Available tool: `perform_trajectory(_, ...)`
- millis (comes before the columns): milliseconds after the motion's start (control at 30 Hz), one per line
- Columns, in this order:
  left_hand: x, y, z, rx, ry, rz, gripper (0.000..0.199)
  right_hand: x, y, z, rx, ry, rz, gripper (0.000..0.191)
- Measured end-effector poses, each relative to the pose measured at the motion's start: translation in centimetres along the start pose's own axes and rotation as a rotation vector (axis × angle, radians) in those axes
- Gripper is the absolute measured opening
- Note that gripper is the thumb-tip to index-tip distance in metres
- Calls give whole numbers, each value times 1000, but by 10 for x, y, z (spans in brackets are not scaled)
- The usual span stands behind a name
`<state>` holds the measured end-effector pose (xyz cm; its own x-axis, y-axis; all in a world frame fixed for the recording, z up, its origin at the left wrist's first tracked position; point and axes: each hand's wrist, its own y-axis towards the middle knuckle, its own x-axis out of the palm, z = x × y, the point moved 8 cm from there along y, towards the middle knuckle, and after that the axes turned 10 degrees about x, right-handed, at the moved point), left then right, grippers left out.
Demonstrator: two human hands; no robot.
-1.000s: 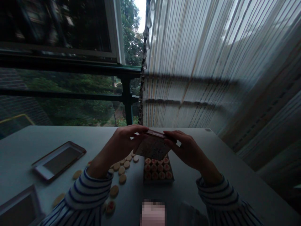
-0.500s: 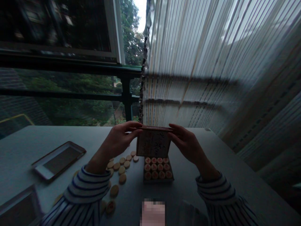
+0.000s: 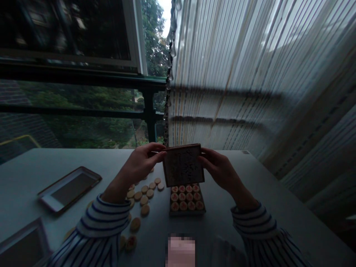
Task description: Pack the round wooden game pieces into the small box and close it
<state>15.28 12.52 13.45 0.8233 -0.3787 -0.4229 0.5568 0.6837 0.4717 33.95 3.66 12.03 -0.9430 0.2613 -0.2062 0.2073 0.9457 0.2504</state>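
Between my two hands is a thin, dark-edged box lid point(image 3: 183, 166) with dark writing on its face, held tilted above the table. My left hand point(image 3: 141, 162) pinches its left edge near the top. On the opposite edge, my right hand point(image 3: 215, 163) grips with thumb and fingers. Just below the lid stands a small box point(image 3: 187, 213) with rows of round Chinese chess pieces point(image 3: 189, 197) bearing red characters; the lid hides its far part. More loose wooden pieces point(image 3: 144, 200) lie left of the box, some behind my left forearm.
An open, shallow tray-like case point(image 3: 69, 189) rests at the left of the white table point(image 3: 219, 226). Another similar case point(image 3: 25, 244) is at the lower left corner. Beyond the table are a window railing point(image 3: 150, 111) and a sheer striped curtain point(image 3: 222, 74).
The lid has tipped and turned slightly, so its left side sits lower and more of its written face shows. Both hands keep hold of it; the box and pieces stay put.
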Motion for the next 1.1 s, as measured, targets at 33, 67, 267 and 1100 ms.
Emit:
perform_trajectory(33, 1, 0, 1, 12, 34, -19, 34, 1, 0, -1, -3, -5, -7, 31)
perform_trajectory(67, 1, 1, 2, 24, 67, -40, 34, 1, -1, -2, -8, -14, -15, 30)
perform_trajectory(267, 4, -1, 12, 130, 252, -68, 33, 4, -5, -12, -84, -159, -16, 30)
perform_trajectory(1100, 36, -10, 58, 444, 251, -155, 30, 30, -30, -51, -377, -707, 3, 33)
